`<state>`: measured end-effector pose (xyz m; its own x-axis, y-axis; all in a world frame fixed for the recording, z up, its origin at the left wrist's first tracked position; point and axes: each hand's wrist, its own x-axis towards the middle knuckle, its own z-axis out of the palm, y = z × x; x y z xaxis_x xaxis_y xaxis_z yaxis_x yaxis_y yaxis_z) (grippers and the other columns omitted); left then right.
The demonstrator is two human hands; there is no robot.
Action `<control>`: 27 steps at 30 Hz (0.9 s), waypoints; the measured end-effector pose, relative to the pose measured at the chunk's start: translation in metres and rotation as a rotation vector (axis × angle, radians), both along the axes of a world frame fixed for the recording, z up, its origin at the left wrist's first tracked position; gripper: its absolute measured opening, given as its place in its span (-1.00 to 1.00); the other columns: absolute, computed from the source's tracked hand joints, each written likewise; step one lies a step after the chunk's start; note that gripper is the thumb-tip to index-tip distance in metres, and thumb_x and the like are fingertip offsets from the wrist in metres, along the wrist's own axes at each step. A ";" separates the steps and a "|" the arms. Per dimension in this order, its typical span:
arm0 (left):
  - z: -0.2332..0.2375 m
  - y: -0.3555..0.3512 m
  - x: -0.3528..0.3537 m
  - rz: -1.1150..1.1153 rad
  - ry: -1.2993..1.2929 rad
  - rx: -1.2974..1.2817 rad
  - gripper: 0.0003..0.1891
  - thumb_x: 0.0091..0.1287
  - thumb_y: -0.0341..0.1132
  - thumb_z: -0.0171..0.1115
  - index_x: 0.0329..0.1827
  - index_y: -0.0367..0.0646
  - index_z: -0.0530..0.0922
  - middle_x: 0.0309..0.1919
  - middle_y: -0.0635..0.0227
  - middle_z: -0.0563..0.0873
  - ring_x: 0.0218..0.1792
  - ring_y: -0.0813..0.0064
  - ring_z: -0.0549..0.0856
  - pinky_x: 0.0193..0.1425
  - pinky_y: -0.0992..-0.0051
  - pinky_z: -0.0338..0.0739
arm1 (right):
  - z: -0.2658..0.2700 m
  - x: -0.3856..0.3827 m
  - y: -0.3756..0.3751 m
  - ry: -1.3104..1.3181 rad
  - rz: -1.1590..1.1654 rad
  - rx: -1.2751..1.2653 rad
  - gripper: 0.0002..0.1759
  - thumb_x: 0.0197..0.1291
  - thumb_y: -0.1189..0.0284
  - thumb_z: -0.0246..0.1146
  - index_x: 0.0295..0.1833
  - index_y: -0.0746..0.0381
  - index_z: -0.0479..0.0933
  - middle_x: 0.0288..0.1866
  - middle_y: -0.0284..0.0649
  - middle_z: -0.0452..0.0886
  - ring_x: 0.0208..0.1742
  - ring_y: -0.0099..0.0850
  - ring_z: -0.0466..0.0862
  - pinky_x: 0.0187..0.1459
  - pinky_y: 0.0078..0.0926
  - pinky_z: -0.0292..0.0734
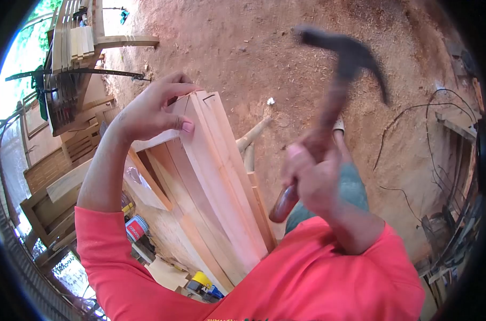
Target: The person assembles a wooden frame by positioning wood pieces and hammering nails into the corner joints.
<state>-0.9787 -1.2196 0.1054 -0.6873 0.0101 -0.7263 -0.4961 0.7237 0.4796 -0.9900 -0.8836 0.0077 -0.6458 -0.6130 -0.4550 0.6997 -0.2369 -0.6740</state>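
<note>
A long assembly of pale wooden boards runs from the upper middle down against the red shirt. My left hand is at its far end, thumb on the side face and fingers curled over the top corner; whether something small is between the fingers is hidden. A thin dark mark or nail shows at the board's end. To the right, my right hand is wrapped round the wooden handle of a claw hammer, raised off the wood and slightly blurred, its dark metal head up and away from the boards.
Wooden frames and slats stand along the left. A red and blue can and a yellow-topped item sit at the lower left. Black cable lies on the dirt floor at the right. A wooden stick shows beyond the boards.
</note>
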 end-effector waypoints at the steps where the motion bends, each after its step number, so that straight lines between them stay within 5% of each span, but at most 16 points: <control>1: -0.001 -0.001 -0.001 0.001 0.012 -0.018 -0.02 -0.11 0.17 0.77 0.35 -0.28 0.65 0.05 0.32 0.52 0.17 0.36 0.56 0.29 0.39 0.44 | 0.000 0.003 -0.003 -0.041 -0.157 -0.039 -0.91 0.51 0.48 0.23 -0.04 0.21 0.43 -0.44 -0.32 0.56 -0.56 -0.57 0.58 -0.52 -0.48 0.54; 2: -0.002 -0.002 0.000 0.004 0.013 -0.010 -0.01 -0.11 0.19 0.76 0.34 -0.28 0.65 0.05 0.32 0.52 0.17 0.36 0.57 0.29 0.38 0.44 | 0.002 0.007 -0.006 -0.081 -0.310 -0.077 -0.92 0.52 0.47 0.23 -0.03 0.17 0.45 -0.46 -0.34 0.57 -0.57 -0.57 0.58 -0.51 -0.49 0.56; 5: -0.003 -0.003 -0.001 -0.011 0.026 -0.009 0.00 -0.11 0.22 0.75 0.33 -0.29 0.65 0.04 0.31 0.53 0.15 0.35 0.57 0.27 0.38 0.44 | -0.014 0.017 -0.017 0.266 0.469 0.216 -0.94 0.51 0.48 0.21 -0.04 0.15 0.45 -0.45 -0.34 0.56 -0.56 -0.57 0.58 -0.50 -0.49 0.58; 8: -0.007 -0.004 -0.001 -0.030 0.057 -0.005 0.00 -0.11 0.23 0.74 0.34 -0.29 0.65 0.02 0.31 0.53 0.14 0.35 0.57 0.23 0.39 0.44 | 0.007 0.005 -0.017 -0.085 0.331 0.163 -0.95 0.50 0.49 0.19 -0.04 0.16 0.45 -0.45 -0.36 0.54 -0.55 -0.56 0.57 -0.49 -0.49 0.58; 12: -0.004 -0.003 0.004 0.022 0.062 0.009 0.03 -0.12 0.25 0.74 0.34 -0.29 0.64 0.03 0.30 0.54 0.13 0.35 0.58 0.21 0.39 0.45 | -0.006 0.007 -0.001 -0.089 -0.271 -0.079 -0.94 0.50 0.51 0.19 -0.01 0.17 0.44 -0.44 -0.37 0.55 -0.54 -0.58 0.58 -0.49 -0.50 0.59; 16: -0.007 -0.002 0.006 0.037 0.099 0.010 0.05 -0.13 0.29 0.73 0.34 -0.30 0.64 0.07 0.32 0.57 0.15 0.40 0.60 0.23 0.39 0.46 | -0.015 0.021 -0.020 0.334 0.402 0.151 -0.92 0.52 0.48 0.18 -0.04 0.18 0.39 -0.49 -0.31 0.55 -0.56 -0.56 0.59 -0.51 -0.47 0.58; 17: -0.009 -0.004 0.010 0.056 0.139 0.020 0.05 -0.12 0.29 0.73 0.34 -0.30 0.64 0.09 0.33 0.58 0.15 0.41 0.61 0.23 0.39 0.46 | 0.007 0.004 -0.023 -0.010 0.428 0.117 -0.92 0.57 0.50 0.14 -0.06 0.18 0.38 -0.51 -0.33 0.54 -0.59 -0.56 0.56 -0.49 -0.55 0.55; 21: -0.011 -0.008 0.028 0.102 0.186 -0.131 0.09 -0.14 0.42 0.68 0.27 -0.36 0.67 0.03 0.27 0.64 0.08 0.34 0.67 0.21 0.32 0.51 | 0.005 -0.012 -0.010 -0.022 -0.275 -0.158 -0.93 0.56 0.55 0.13 -0.06 0.20 0.38 -0.56 -0.37 0.51 -0.60 -0.58 0.55 -0.51 -0.56 0.53; 24: -0.023 -0.013 0.035 0.012 0.288 -0.177 0.16 -0.15 0.61 0.53 0.17 -0.41 0.68 -0.05 0.16 0.67 0.03 0.20 0.71 0.18 0.25 0.53 | -0.012 0.026 -0.007 -0.066 -0.226 -0.113 -0.94 0.55 0.54 0.15 -0.05 0.19 0.39 -0.51 -0.39 0.50 -0.56 -0.61 0.55 -0.50 -0.57 0.51; 25: -0.024 -0.014 0.032 -0.031 0.282 -0.198 0.19 -0.15 0.67 0.46 0.13 -0.42 0.69 -0.07 0.12 0.68 0.02 0.15 0.71 0.17 0.23 0.54 | -0.018 0.040 -0.010 -0.130 0.054 -0.007 -0.93 0.53 0.51 0.18 -0.03 0.19 0.40 -0.45 -0.41 0.48 -0.51 -0.64 0.54 -0.48 -0.58 0.50; 27: -0.026 -0.012 0.030 -0.070 0.269 -0.210 0.23 -0.14 0.76 0.36 0.09 -0.44 0.68 -0.09 0.06 0.68 0.00 0.07 0.71 0.15 0.21 0.54 | -0.011 0.031 -0.024 -0.073 0.247 0.050 -0.92 0.51 0.50 0.20 -0.03 0.18 0.41 -0.41 -0.41 0.48 -0.47 -0.66 0.54 -0.46 -0.60 0.49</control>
